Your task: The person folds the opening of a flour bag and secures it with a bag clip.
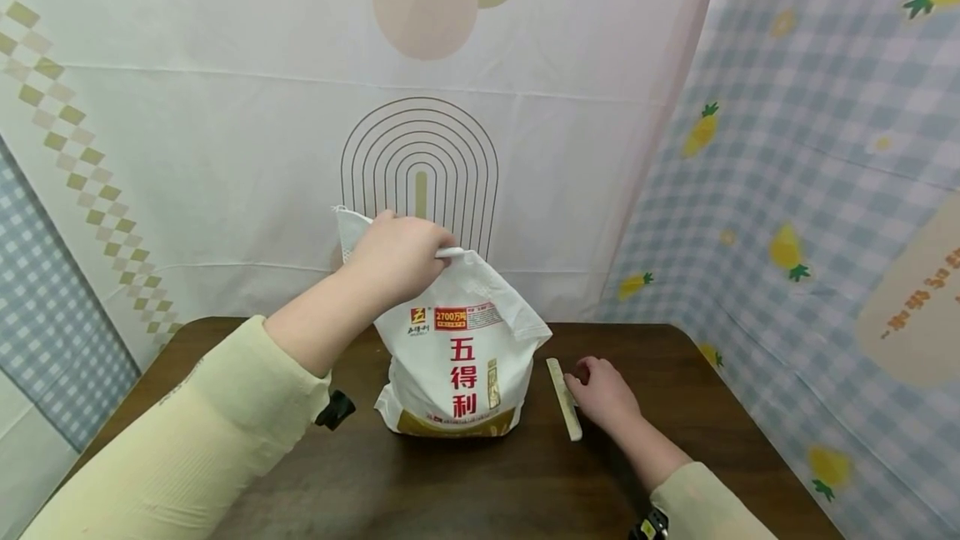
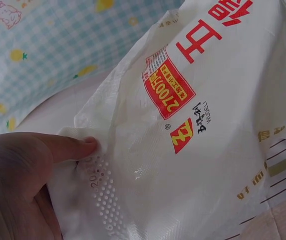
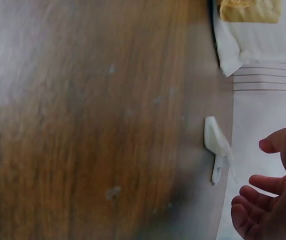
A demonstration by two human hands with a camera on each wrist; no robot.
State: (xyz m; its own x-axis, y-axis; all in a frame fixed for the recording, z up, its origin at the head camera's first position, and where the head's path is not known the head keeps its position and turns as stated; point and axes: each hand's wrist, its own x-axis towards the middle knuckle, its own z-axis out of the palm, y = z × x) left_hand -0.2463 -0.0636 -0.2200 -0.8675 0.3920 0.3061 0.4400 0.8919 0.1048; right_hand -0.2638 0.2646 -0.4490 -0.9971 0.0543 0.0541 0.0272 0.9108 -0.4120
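A white flour sack (image 1: 457,340) with red printed characters stands on the table, its top bunched and folded. My left hand (image 1: 401,257) grips the sack's top edge. The left wrist view shows my left thumb (image 2: 85,146) pressed on the white plastic near a row of small holes, with the other fingers mostly hidden. To the sack's right lies a long, narrow, pale strip (image 1: 564,400), which looks like a bag clip. My right hand (image 1: 606,397) hovers just right of this strip (image 3: 216,142). Its fingers are loosely bent, apart from the strip and holding nothing in the right wrist view.
The dark brown wooden table (image 1: 330,482) has rounded far corners. Behind it hangs a pale cloth (image 1: 247,148) with printed shapes, close to the sack. A blue checked cloth (image 1: 750,232) with pineapples borders the right side.
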